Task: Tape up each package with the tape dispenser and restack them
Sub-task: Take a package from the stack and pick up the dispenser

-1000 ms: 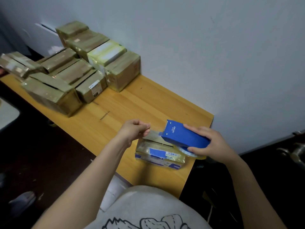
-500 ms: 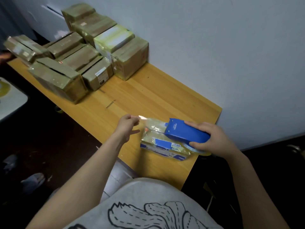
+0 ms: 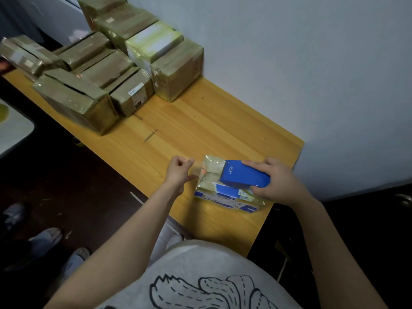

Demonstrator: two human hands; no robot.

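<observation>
A: Counting packages?
B: One package (image 3: 224, 191) at the desk's (image 3: 200, 130) near right corner; a stack (image 3: 107, 70) of about nine at its far left end, open wood between.
A: Hands?
B: Right hand (image 3: 281, 181) grips the one tape dispenser (image 3: 243, 175) atop that package; left hand (image 3: 178, 172) pinches the tape (image 3: 197, 172).

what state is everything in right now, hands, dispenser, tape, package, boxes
left hand, pinches the end of the tape
right hand, grips the tape dispenser
tape dispenser, lies on the package, toothed edge toward the left hand
tape, clear strip drawn out leftward, faint
package, flat on the table near its right end, partly taped
boxes, glossy with tape, packed together at the table's far left end
</observation>
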